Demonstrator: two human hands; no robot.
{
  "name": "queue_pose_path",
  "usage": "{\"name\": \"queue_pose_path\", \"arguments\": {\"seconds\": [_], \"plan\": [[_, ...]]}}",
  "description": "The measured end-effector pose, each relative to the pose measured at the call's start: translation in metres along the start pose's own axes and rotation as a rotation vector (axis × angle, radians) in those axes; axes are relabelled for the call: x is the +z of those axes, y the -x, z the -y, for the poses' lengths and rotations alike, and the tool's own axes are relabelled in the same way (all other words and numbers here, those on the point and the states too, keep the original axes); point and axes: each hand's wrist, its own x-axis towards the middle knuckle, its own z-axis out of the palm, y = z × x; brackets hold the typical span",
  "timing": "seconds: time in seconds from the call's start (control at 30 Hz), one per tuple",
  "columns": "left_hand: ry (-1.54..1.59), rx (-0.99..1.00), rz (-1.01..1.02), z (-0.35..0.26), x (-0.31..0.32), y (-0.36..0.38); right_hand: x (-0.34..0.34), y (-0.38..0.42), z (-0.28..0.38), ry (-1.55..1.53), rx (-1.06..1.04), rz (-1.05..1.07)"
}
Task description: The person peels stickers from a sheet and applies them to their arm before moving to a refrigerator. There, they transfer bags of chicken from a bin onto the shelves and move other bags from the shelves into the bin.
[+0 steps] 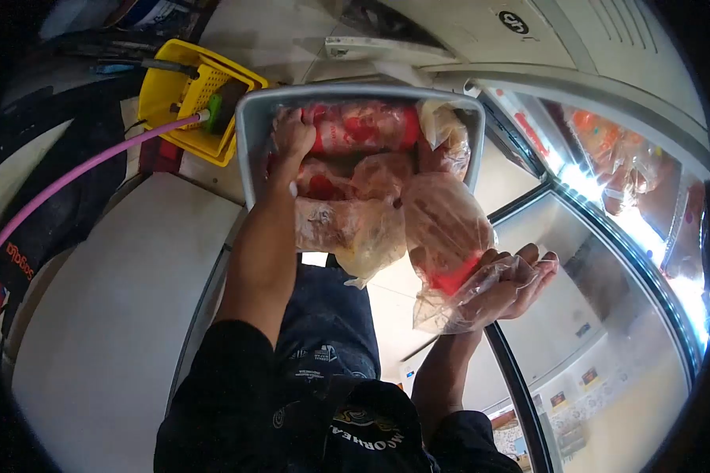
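Note:
A grey plastic tub [243, 150] holds several clear bags of meat, some with red print. At the tub's left side, my left hand [293, 135] rests on the end of a red-printed bag [363, 128], its fingertips partly hidden. Over the tub's lower right corner lies a large clear bag of meat [450, 221], its loose end hanging outside. My right hand [513, 288] is beside that loose end, palm up, with clear plastic over the palm and fingers curled. A yellowish bag [371, 240] hangs over the near rim.
An open glass door [607, 292] stands at the right, beside a lit chiller with bagged goods [615, 146]. A yellow basket [159, 94] with a pink hose [95, 165] is at the upper left. Below it is a pale flat panel [118, 292].

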Motion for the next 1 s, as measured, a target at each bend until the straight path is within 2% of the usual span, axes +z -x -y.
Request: {"name": "queue_pose_path", "arguments": {"seconds": [0.1, 0.13, 0.2, 0.27, 0.3, 0.33, 0.37, 0.4, 0.43, 0.47, 0.53, 0.6, 0.67, 0.7, 0.77, 0.8, 0.83, 0.87, 0.93, 0.97, 1.0], "plan": [[0.577, -0.026, 0.217, -0.009, -0.052, 0.018, -0.003, 0.003, 0.010, -0.196, 0.150, 0.090], [0.598, 0.015, 0.205, -0.014, -0.075, 0.028, -0.007, 0.002, 0.007, -0.303, 0.190, 0.159], [0.640, 0.044, 0.243, -0.032, -0.121, 0.052, -0.023, -0.005, -0.015, -0.253, 0.095, 0.264], [0.679, 0.030, 0.294, -0.062, -0.166, 0.072, -0.013, 0.000, -0.012, -0.147, 0.062, 0.234], [0.698, 0.032, 0.295, -0.076, -0.188, 0.078, 0.017, 0.011, 0.005, -0.075, 0.073, 0.152], [0.717, 0.038, 0.295, -0.083, -0.203, 0.081, 0.025, 0.010, -0.003, -0.124, 0.032, 0.167], [0.888, -0.091, 0.316, -0.083, -0.213, 0.085, 0.032, 0.010, -0.011, -0.173, -0.009, 0.183], [1.057, -0.221, 0.337, -0.080, -0.221, 0.088, 0.036, 0.015, -0.009, -0.306, 0.171, 0.262], [1.224, -0.355, 0.361, -0.078, -0.227, 0.088, 0.046, 0.022, -0.015, -0.299, 0.196, 0.184], [1.194, -0.334, 0.293, -0.077, -0.232, 0.088, 0.058, 0.026, -0.025, -0.289, 0.225, 0.106], [1.129, -0.294, 0.154, -0.072, -0.243, 0.086, 0.072, 0.031, -0.038, -0.060, 0.240, 0.211], [1.285, -0.285, 0.301, -0.069, -0.252, 0.083, 0.076, 0.032, -0.065, -0.058, 0.365, 0.168], [1.354, -0.232, 0.404, -0.057, -0.237, 0.088, 0.082, 0.029, -0.080, -0.124, 0.342, 0.249], [1.292, -0.234, 0.535, -0.048, -0.225, 0.090, 0.078, 0.029, -0.092, -0.151, 0.473, 0.263], [1.346, -0.183, 0.504, -0.049, -0.206, 0.100, 0.060, 0.024, -0.127, -0.198, 0.732, 0.296], [1.375, -0.156, 0.481, -0.051, -0.200, 0.101, 0.047, 0.016, -0.146, -0.114, 0.616, 0.326], [1.011, 0.061, 0.402, -0.041, -0.189, 0.102, 0.032, 0.005, -0.165, -0.031, 0.501, 0.356], [0.936, 0.025, 0.452, -0.045, -0.197, 0.100, 0.021, -0.003, -0.174, 0.055, 0.390, 0.386], [0.787, -0.045, 0.551, -0.062, -0.223, 0.095, 0.011, -0.020, -0.170, 0.082, 0.366, 0.393], [0.656, -0.150, 0.658, -0.060, -0.223, 0.095, 0.013, -0.024, -0.162, 0.091, 0.351, 0.392], [0.654, -0.095, 0.715, -0.056, -0.221, 0.094, 0.015, -0.026, -0.153, 0.184, 0.273, 0.421]]}}
